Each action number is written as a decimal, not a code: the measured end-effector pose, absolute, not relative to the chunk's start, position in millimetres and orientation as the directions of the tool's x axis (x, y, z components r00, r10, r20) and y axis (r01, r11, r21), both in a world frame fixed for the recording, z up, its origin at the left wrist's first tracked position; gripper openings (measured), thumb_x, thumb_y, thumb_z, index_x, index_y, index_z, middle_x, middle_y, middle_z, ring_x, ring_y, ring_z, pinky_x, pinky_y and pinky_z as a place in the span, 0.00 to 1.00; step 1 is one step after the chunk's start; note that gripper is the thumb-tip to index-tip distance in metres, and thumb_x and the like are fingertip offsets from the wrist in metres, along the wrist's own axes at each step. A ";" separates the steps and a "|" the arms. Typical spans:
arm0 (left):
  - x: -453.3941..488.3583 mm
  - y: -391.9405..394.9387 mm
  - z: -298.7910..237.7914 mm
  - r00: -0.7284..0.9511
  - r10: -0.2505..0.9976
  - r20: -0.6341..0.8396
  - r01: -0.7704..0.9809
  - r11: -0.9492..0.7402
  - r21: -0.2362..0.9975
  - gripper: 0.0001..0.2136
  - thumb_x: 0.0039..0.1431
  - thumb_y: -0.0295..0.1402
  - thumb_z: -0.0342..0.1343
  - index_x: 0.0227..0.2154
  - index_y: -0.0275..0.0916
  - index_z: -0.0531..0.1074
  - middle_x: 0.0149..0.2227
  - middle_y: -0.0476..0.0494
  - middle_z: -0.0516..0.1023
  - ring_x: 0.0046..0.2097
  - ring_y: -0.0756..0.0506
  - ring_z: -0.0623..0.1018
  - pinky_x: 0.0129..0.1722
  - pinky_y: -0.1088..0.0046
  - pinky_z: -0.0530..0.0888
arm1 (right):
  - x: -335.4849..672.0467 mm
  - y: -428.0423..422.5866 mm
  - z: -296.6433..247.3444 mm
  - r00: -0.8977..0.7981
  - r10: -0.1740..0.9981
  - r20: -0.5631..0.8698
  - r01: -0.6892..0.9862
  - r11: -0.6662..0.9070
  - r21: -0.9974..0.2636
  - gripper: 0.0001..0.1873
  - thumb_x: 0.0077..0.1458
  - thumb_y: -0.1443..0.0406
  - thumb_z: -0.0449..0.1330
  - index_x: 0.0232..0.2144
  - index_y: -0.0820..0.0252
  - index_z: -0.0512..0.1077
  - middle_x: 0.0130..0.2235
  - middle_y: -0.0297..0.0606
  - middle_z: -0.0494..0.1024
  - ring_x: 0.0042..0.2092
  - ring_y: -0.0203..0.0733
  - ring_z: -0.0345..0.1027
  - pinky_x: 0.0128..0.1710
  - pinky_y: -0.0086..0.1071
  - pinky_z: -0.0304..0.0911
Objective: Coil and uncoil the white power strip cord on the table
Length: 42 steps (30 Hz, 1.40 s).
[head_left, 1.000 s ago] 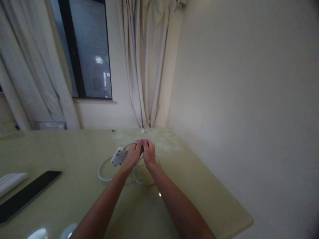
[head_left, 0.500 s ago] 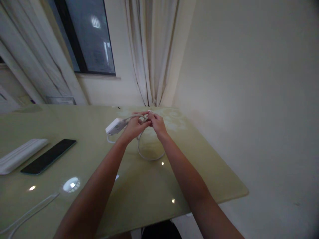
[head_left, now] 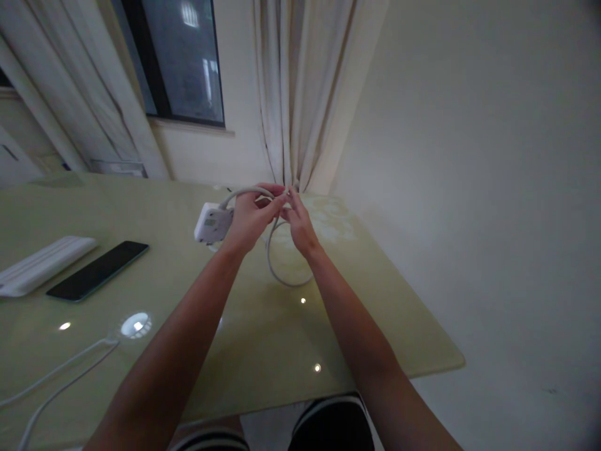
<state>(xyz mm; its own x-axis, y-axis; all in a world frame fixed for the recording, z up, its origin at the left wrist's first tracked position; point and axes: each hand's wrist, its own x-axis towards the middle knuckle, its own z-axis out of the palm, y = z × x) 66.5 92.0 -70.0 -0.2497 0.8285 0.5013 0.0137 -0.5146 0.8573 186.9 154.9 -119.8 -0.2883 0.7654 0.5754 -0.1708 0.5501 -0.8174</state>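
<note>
A white block with a cable, looking like a power adapter or small power strip (head_left: pixel 213 223), hangs just left of my left hand (head_left: pixel 253 216). Its pale cable (head_left: pixel 277 274) arches over that hand and droops in a loop below both hands. My left hand is closed around part of the cable. My right hand (head_left: pixel 300 225) meets it at the fingertips, pinching the cable near the same spot. What exactly lies between the fingertips is too small to make out. Both hands are above the far part of the table.
On the pale green glossy table (head_left: pixel 399 326) lie a black phone (head_left: pixel 98 270) and a long white case-like object (head_left: pixel 44 266) at the left. A thin white cable (head_left: pixel 61 369) runs along the near left. Curtains (head_left: pixel 300 94) and a wall (head_left: pixel 469 156) border the table.
The white block has turned, showing more of its broad face, and the cable arch stands higher over my left hand. Both hands stay together; the whole view has shifted slightly.
</note>
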 end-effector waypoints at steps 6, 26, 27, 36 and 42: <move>65.0 73.8 -53.2 -0.172 0.895 0.412 -0.088 -0.431 0.898 0.16 0.51 0.35 0.72 0.43 0.38 0.82 0.29 0.47 0.79 0.28 0.49 0.77 0.24 0.75 0.72 | 186.8 146.5 -117.3 -0.511 0.630 0.584 -0.134 0.613 -0.779 0.49 0.54 0.67 0.66 0.73 0.45 0.52 0.60 0.41 0.76 0.41 0.39 0.76 0.38 0.34 0.78; 38.4 79.1 -45.0 -0.039 0.989 0.146 -0.481 -0.146 0.864 0.14 0.69 0.42 0.59 0.35 0.36 0.78 0.33 0.41 0.85 0.32 0.46 0.83 0.32 0.72 0.79 | 206.6 125.5 -94.8 -0.283 0.236 0.930 0.339 0.931 -0.133 0.12 0.68 0.58 0.66 0.51 0.50 0.79 0.55 0.44 0.80 0.56 0.49 0.74 0.58 0.46 0.72; 41.7 81.2 -46.7 -0.027 0.993 0.111 -0.524 -0.109 0.844 0.13 0.70 0.41 0.58 0.34 0.36 0.77 0.33 0.41 0.85 0.31 0.47 0.82 0.30 0.73 0.78 | 209.3 126.1 -97.1 -0.308 0.219 0.926 0.354 0.930 -0.102 0.11 0.68 0.58 0.65 0.51 0.48 0.80 0.56 0.42 0.81 0.57 0.49 0.74 0.59 0.47 0.71; 35.2 129.3 -60.5 -0.334 0.937 0.103 -0.425 -0.247 0.871 0.19 0.67 0.47 0.63 0.28 0.41 0.66 0.26 0.51 0.74 0.31 0.49 0.80 0.40 0.66 0.80 | 274.0 151.4 -80.7 -0.742 0.332 0.583 0.196 0.938 -0.284 0.04 0.60 0.58 0.73 0.35 0.48 0.82 0.54 0.35 0.86 0.60 0.52 0.78 0.64 0.53 0.68; -55.9 159.3 11.7 -0.482 0.792 0.374 0.032 -0.411 0.911 0.28 0.73 0.61 0.42 0.27 0.43 0.51 0.20 0.56 0.51 0.31 0.50 0.71 0.36 0.69 0.69 | 374.0 213.1 17.5 -0.633 0.488 0.601 0.243 0.862 -0.444 0.08 0.50 0.69 0.75 0.25 0.53 0.81 0.47 0.37 0.88 0.56 0.45 0.81 0.67 0.48 0.61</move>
